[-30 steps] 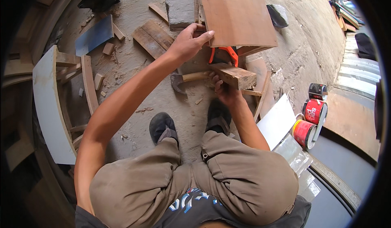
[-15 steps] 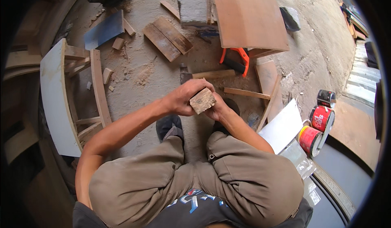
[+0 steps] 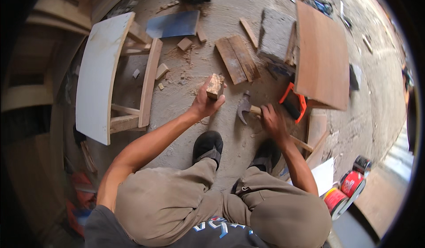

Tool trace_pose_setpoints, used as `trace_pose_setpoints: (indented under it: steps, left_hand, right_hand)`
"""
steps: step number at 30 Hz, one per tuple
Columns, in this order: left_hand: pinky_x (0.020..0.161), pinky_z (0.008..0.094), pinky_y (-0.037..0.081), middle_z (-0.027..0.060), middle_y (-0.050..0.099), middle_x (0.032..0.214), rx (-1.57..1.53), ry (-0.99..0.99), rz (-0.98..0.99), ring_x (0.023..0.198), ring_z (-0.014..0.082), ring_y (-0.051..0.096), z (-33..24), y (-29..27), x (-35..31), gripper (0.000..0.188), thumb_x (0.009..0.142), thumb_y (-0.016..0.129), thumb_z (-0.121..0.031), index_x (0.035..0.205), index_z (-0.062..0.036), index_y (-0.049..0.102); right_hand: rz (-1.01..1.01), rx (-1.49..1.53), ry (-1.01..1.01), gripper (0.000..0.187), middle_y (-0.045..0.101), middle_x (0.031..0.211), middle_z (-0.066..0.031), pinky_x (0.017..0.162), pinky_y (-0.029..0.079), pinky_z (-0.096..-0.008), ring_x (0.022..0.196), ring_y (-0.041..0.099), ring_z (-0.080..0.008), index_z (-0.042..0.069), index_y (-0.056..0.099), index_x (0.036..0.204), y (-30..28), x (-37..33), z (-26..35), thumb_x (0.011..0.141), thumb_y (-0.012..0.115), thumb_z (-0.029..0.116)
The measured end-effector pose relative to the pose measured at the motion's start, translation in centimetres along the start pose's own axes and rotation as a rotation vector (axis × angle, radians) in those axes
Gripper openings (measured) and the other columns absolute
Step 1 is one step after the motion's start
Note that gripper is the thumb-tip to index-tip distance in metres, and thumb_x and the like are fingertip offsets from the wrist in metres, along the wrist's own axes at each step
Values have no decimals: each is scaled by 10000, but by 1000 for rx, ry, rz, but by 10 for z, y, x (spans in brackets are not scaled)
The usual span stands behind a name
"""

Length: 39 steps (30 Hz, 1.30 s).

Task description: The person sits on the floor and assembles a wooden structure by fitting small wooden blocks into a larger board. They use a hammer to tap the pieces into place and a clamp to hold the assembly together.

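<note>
My left hand (image 3: 204,103) is closed round a rough block of wood (image 3: 215,87), its end grain facing up. To its right, my right hand (image 3: 273,120) grips the wooden handle of a claw hammer (image 3: 244,108). The hammer's dark metal head points left, apart from the block and low over the ground. Beyond my right hand lies a hand saw (image 3: 294,102) with an orange and black handle; its blade is hidden beneath a brown board.
A white-topped wooden frame (image 3: 99,77) stands at left. Ahead lie a blue board (image 3: 173,24), brown planks (image 3: 238,58), a concrete block (image 3: 275,35) and a large brown panel (image 3: 322,57). Paint cans (image 3: 352,183) stand at lower right. Wood scraps and shavings litter the ground.
My hands have parted. The left keeps the wood block and has moved up a little; the right has let go of it and taken the hammer off the ground. The view has shifted.
</note>
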<state>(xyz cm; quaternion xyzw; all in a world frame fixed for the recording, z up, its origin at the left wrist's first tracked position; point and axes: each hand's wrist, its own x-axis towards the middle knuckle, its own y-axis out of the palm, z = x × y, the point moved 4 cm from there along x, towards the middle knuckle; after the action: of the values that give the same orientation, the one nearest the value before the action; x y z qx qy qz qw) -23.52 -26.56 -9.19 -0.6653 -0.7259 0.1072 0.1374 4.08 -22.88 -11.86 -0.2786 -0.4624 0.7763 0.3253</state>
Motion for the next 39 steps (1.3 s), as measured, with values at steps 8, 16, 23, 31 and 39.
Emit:
trace_pose_setpoints:
  steps: [8,16,23,31,39]
  left_hand:
    - [931,341,490,102,609,1125,50,162,14,1039,214,614,11,3,-3,462,806,618,20,1250,-31,497]
    - [974,417,489,237,599,1233,168,128,71,1134,413,603,30,12,-1,811,765,750,-55,1463,-21,338]
    - [1009,415,471,244,577,1245,91,216,37,1160,396,583,44,15,-3,799,757,748,-53,1442,7,341]
    - [899,357,504,139,641,1066,67,201,83,977,275,646,0,7,2,623,789,652,3,1365,-3,416]
    - [889,380,505,160,628,1076,78,210,135,970,328,636,-8,12,9,721,769,681,2,1411,-30,355]
  right_hand:
    - [-210,846,83,386,523,769,1,493,342,-204,571,454,-43,-7,580,1090,-87,-21,74,1084,437,351]
    - [-90,536,-26,235,633,788,-299,592,500,-504,703,635,-493,-60,511,1089,-114,6,109,1000,570,150]
    - [-453,747,-58,296,570,670,-142,511,441,-366,562,568,-263,-42,565,1033,-146,-1,122,1042,496,245]
    - [-173,660,120,225,556,613,-186,492,435,-417,515,602,-357,-8,529,985,-142,12,112,1056,488,202]
    - [-126,576,79,240,628,738,-292,566,478,-525,707,629,-502,-43,521,983,-110,3,105,1018,558,191]
